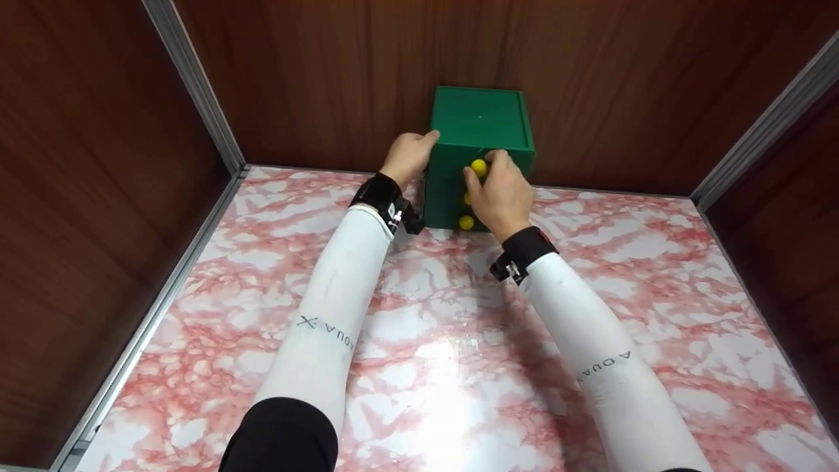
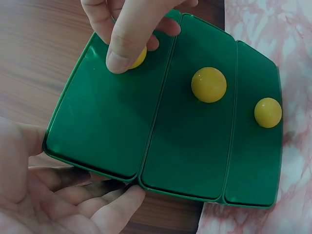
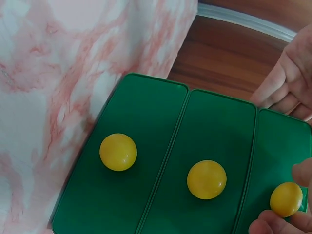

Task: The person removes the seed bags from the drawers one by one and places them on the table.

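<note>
A small green drawer cabinet (image 1: pixel 482 118) with three stacked drawers stands against the back wall. Each drawer front carries a round yellow knob. My right hand (image 1: pixel 503 195) pinches the top knob (image 3: pixel 286 199) between thumb and fingers. The middle knob (image 2: pixel 208 85) and the bottom knob (image 2: pixel 268 112) show fully in both wrist views; in the head view my right hand partly covers the middle one. On the cabinet's left side rests my left hand (image 1: pixel 408 158), thumb at the upper edge and fingers extended along the side panel. All three drawer fronts look flush with the frame.
The cabinet stands on a red-and-white marbled tabletop (image 1: pixel 419 314). Brown wood-grain panels close in the back (image 1: pixel 314 85), left and right, with metal strips (image 1: pixel 203 92) at the corners. Light glares off the front of the tabletop.
</note>
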